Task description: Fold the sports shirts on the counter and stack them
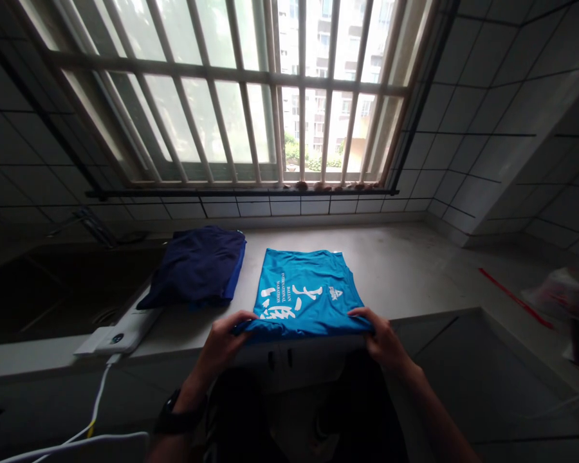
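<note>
A folded bright blue shirt [309, 289] with white printed lettering lies on the pale countertop [400, 270] below the barred window. My left hand [224, 337] pinches its near left corner at the counter's front edge. My right hand [379, 334] grips the near right corner. A folded dark navy garment [197, 267] lies just left of the blue shirt, touching nothing in my hands.
A white power strip [118, 334] with a white cable [99, 399] sits at the counter edge under the navy garment. A dark sink [53, 289] lies to the left. A red strip [514, 297] and a plastic bag [567, 296] are at the right.
</note>
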The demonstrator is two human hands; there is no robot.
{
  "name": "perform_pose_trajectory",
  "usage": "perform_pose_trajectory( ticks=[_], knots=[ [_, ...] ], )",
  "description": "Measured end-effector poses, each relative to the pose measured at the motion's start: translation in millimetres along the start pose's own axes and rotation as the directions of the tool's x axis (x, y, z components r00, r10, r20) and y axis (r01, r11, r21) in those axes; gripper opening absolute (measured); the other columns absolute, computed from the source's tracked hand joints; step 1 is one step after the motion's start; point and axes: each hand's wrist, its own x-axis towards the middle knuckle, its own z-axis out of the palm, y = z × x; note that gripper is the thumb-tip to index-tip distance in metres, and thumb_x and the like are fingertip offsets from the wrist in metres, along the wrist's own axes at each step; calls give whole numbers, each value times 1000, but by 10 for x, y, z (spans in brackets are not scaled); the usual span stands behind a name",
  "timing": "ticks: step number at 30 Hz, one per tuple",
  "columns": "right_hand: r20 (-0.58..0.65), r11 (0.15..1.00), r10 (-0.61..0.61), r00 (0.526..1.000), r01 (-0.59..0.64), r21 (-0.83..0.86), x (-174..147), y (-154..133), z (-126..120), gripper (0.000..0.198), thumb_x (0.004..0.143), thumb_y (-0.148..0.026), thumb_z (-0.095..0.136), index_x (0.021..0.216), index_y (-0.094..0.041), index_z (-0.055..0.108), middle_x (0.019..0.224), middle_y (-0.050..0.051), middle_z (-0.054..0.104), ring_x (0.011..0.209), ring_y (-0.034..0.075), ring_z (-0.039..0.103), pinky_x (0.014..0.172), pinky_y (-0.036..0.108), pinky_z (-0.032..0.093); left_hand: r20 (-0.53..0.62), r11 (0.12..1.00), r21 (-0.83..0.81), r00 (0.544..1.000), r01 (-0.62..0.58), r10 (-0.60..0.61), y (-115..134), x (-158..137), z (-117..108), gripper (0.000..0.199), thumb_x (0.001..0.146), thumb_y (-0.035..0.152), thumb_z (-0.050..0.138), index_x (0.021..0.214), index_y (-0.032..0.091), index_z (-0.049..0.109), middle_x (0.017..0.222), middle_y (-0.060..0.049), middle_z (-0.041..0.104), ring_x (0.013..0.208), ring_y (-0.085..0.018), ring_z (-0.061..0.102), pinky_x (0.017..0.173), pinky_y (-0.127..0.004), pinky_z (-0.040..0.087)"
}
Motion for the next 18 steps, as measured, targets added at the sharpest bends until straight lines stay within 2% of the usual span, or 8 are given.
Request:
perform_pose_trajectory(
  ticks=[3, 7, 8, 11, 13, 14, 16, 18],
  knots=[
    [83, 998, 35, 996, -39, 44, 341, -73, -237, 54, 76, -8, 45, 123, -24, 66, 108, 6, 77, 103, 24, 74, 90, 35, 57, -73, 1000, -3, 997, 9, -9, 173, 259, -101, 36, 82, 55, 70, 84, 20, 76, 77, -3, 77, 71, -19, 70, 66, -26, 54],
    [168, 989, 125, 978, -110, -95, 1138, -96, -474, 50, 80, -7, 45, 122, -19, 69, 107, 8, 77, 97, 24, 72, 88, 33, 56, -96, 998, 69, 995, 2, 4, 313, 995, -146, 39, 82, 56, 70, 86, 18, 76, 84, -5, 78, 81, -21, 71, 76, -28, 56],
    [152, 977, 171, 974, -146, -158, 1332, -103, -500, 47, 83, -8, 44, 122, -18, 69, 107, 10, 76, 98, 25, 72, 89, 35, 56, -99, 994, 109, 995, 22, -11, 324, 1193, -134, 35, 83, 53, 69, 87, 18, 76, 86, -6, 78, 83, -22, 72, 79, -29, 56],
    [-113, 919, 214, 970, -239, -314, 1694, -127, -454, 46, 94, -15, 45, 137, -14, 60, 132, 19, 66, 119, 31, 65, 103, 41, 52, -225, 959, 268, 974, 88, -26, 274, 1610, -27, 31, 87, 37, 64, 108, 15, 75, 107, -12, 77, 102, -25, 72, 95, -35, 56],
    [-224, 913, 167, 960, -236, -333, 1700, -117, -331, 51, 98, -23, 46, 148, -13, 50, 148, 22, 55, 132, 34, 58, 110, 46, 49, -276, 918, 380, 961, 109, 0, 172, 1671, 96, 43, 87, 30, 64, 127, 13, 68, 127, -17, 71, 118, -28, 68, 105, -38, 52],
    [-226, 924, 139, 964, -208, -321, 1646, -99, -253, 53, 100, -26, 46, 151, -13, 47, 151, 21, 52, 135, 34, 56, 112, 47, 48, -259, 900, 424, 966, 101, 14, 107, 1643, 164, 49, 88, 28, 64, 134, 13, 64, 133, -18, 67, 123, -29, 65, 108, -40, 51],
    [-168, 948, 97, 981, -142, -285, 1485, -41, -88, 51, 102, -30, 44, 152, -16, 46, 149, 19, 54, 136, 32, 56, 114, 47, 48, -152, 878, 476, 988, 57, 18, -28, 1520, 296, 52, 91, 29, 61, 140, 12, 60, 138, -19, 65, 128, -30, 63, 111, -41, 50],
    [-87, 953, 103, 991, -124, -276, 1337, 26, 51, 48, 102, -27, 42, 148, -18, 51, 145, 17, 58, 135, 30, 57, 115, 45, 48, -11, 871, 492, 1000, 11, -6, -135, 1386, 399, 47, 94, 28, 56, 138, 14, 62, 136, -17, 67, 128, -30, 64, 111, -42, 50]
  ],
)
